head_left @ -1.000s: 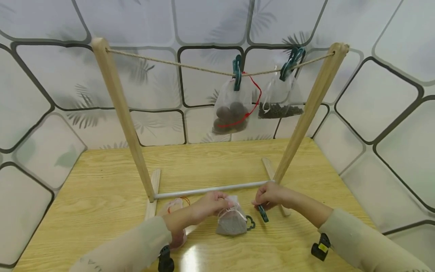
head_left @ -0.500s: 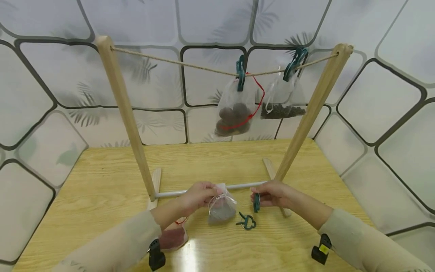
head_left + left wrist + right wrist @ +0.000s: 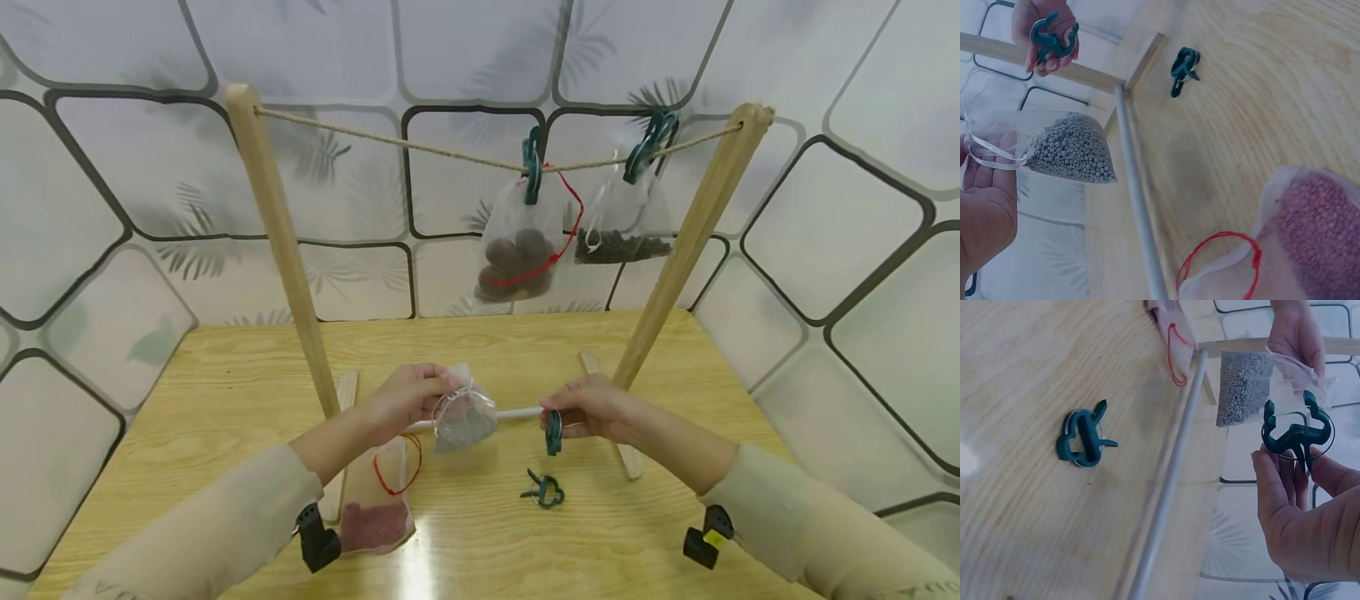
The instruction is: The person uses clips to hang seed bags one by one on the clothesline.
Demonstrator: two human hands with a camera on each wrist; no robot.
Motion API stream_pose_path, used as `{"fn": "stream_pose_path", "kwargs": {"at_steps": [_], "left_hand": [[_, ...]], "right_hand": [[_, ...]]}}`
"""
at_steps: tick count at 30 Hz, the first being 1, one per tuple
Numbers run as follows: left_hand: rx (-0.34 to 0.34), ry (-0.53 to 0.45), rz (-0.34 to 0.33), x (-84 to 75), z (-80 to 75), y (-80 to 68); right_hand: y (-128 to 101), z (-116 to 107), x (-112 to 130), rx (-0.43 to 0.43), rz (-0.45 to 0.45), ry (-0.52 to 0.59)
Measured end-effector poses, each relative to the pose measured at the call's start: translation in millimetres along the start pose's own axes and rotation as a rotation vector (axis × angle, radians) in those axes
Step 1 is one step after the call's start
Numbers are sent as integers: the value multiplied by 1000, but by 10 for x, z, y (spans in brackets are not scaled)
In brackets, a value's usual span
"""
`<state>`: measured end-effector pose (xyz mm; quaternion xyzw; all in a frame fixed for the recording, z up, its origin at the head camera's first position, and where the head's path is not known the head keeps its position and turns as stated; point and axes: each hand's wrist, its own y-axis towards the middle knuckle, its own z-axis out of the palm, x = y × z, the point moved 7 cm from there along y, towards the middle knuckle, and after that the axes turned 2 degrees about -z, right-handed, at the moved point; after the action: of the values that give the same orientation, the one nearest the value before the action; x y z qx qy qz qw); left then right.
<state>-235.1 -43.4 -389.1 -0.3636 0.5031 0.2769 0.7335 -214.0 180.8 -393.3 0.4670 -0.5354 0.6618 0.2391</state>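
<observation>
My left hand (image 3: 408,396) pinches the tied neck of a small mesh bag of grey pellets (image 3: 463,421) (image 3: 1072,150) (image 3: 1241,387), held above the table in front of the rack's grey bar (image 3: 517,413). My right hand (image 3: 588,408) (image 3: 1310,512) grips a green clip (image 3: 553,432) (image 3: 1294,434) (image 3: 1052,40) just right of the bag. A second green clip (image 3: 543,490) (image 3: 1084,439) (image 3: 1183,70) lies on the table. A mesh bag of red grains (image 3: 375,504) (image 3: 1310,244) with a red cord lies under my left forearm.
A wooden rack with two posts (image 3: 277,242) (image 3: 690,233) carries a rope (image 3: 405,146). Two filled mesh bags (image 3: 517,258) (image 3: 622,229) hang from it on green clips at the right. The wooden table (image 3: 187,400) is walled by patterned panels.
Both hands have risen from the table. The left lifted the grey pellet bag and the right lifted the green clip. The second clip now shows lying on the table.
</observation>
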Motion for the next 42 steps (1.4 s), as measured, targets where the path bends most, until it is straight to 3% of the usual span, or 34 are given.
{"fn": "stream_pose_path", "kwargs": {"at_steps": [16,29,37,42], "left_hand": [[-43,69,41,-546,-183,-161],[-93,84,107,-1017,-206,-282],[-112,70,209,-1326,-188,-313],[-128,39,237,-1455,-173,-318]], "right_hand": [[-142,146,606,-29,-131,-275],[-382,401,1130,-13,-207,-320],[-573,630,1557,9,-298,-311],[-674,697,1805,-10,-346,-285]]}}
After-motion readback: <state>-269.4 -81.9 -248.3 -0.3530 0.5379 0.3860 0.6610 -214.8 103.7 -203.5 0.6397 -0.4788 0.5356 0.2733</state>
